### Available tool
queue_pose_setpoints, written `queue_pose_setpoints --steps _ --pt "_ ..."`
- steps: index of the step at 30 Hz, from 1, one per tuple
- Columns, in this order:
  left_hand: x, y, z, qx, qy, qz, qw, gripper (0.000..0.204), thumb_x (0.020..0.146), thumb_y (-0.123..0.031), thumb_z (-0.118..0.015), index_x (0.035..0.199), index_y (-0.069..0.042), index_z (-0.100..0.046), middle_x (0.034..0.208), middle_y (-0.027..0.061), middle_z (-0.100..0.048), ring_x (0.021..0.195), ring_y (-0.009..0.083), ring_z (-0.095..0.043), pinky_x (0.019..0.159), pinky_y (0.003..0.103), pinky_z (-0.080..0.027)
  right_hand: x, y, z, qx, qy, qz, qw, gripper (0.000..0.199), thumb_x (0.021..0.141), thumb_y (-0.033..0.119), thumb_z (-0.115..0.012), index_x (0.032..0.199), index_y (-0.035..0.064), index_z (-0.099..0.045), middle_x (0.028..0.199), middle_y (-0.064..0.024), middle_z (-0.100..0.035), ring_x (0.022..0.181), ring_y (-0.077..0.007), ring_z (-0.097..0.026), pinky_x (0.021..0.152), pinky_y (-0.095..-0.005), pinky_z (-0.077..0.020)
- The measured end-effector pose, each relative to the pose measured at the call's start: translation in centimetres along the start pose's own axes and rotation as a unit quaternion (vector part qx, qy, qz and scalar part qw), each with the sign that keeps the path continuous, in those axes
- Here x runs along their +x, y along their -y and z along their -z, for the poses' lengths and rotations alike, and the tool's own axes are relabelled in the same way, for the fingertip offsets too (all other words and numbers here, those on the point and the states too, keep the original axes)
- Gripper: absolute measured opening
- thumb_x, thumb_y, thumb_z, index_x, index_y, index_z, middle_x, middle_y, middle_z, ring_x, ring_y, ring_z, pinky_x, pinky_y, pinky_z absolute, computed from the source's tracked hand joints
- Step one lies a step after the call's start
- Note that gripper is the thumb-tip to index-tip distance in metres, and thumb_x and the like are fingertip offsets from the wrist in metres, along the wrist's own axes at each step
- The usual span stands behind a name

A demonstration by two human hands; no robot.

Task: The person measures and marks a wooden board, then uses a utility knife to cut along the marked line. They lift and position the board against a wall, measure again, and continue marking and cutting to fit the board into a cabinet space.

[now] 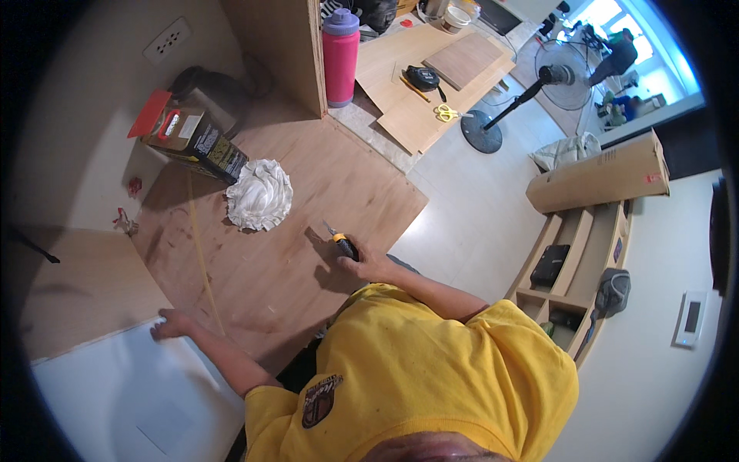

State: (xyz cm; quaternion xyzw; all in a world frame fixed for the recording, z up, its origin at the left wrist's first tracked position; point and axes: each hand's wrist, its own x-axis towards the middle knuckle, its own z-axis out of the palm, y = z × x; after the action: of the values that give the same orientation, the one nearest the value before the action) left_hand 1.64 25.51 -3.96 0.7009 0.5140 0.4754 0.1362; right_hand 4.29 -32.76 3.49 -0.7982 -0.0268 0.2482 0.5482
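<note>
My right hand (pixel 368 264) is closed round a utility knife (pixel 346 246) with a black and yellow handle, its blade out and pointing away over the brown wooden board (pixel 308 196). To the left, a white sheet (pixel 115 393) lies along a pale plywood panel (pixel 85 285). My left hand (pixel 171 324) is at the sheet's far corner, its fingers bent over the edge; their tips are hard to make out. A bunched white cloth (pixel 260 195) rests on the board, beside a dark rectangular can (pixel 202 146) with a red flap.
A pink bottle (pixel 341 61) stands by the upright plywood panel. Beyond it, a tape measure (pixel 422 77), yellow scissors (pixel 445 113) and wood pieces (pixel 462 60) lie on a worktop. A standing fan (pixel 556 75), a long cardboard box (pixel 596 173) and a wooden shelf unit (pixel 573 262) are to the right.
</note>
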Motion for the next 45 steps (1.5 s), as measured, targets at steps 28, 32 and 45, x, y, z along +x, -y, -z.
queue_pose_setpoints --steps 28,32,45 --pt "-22.5 -12.8 10.8 -0.005 0.225 -0.101 0.969 0.034 0.090 -0.009 -0.068 0.123 0.001 -0.066 0.135 0.0210 -0.061 0.125 0.0374 -0.057 0.106 0.044 -0.046 9.8 6.6 12.6 -0.247 -0.095 0.312 0.913 0.053 0.096 0.015 -0.065 0.145 0.0045 -0.048 0.131 -0.0244 -0.058 0.112 -0.0443 -0.060 0.091 -0.0492 -0.0509" --pt "-20.1 -10.8 10.0 -0.063 0.232 -0.015 0.971 0.038 0.091 -0.008 -0.067 0.127 0.003 -0.062 0.134 0.0215 -0.061 0.121 0.0375 -0.060 0.105 0.044 -0.047 11.9 3.1 8.5 -0.508 -0.095 0.241 0.821 0.059 0.094 0.033 -0.063 0.146 0.0076 -0.049 0.142 -0.0213 -0.050 0.133 -0.0425 -0.043 0.107 -0.0620 -0.0299" --pt "-23.2 -14.7 9.6 0.067 0.286 -0.281 0.913 0.035 0.090 -0.015 -0.066 0.123 -0.006 -0.063 0.136 0.0129 -0.054 0.138 0.0368 -0.042 0.116 0.055 -0.030 6.2 12.1 9.0 -0.043 -0.202 0.243 0.948 0.032 0.098 0.010 -0.065 0.126 -0.0050 -0.062 0.107 -0.0194 -0.071 0.104 -0.0265 -0.069 0.088 -0.0349 -0.0544"
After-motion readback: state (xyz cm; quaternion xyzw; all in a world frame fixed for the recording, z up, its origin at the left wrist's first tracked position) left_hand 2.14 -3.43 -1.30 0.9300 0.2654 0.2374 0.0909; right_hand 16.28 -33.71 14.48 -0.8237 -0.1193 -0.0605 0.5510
